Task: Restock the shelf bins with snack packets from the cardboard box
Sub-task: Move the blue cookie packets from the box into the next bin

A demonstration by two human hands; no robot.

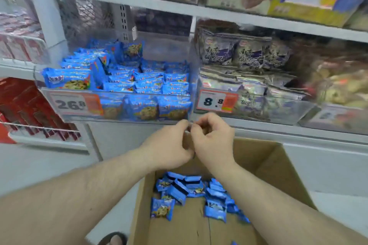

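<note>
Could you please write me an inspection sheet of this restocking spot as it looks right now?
Surface: white shelf ledge below the bins.
Job's things: clear bin well filled with blue packets; cardboard box open, loose blue packets on its bottom.
Clutter: nothing seen.
Grippers: left hand and right hand together above the box, fingers curled; whether they hold anything cannot be told.
Cables: nothing seen.
Surroundings: neighbouring bin of purple packets, price tags, red boxes on the left, a sandalled foot on the floor.
</note>
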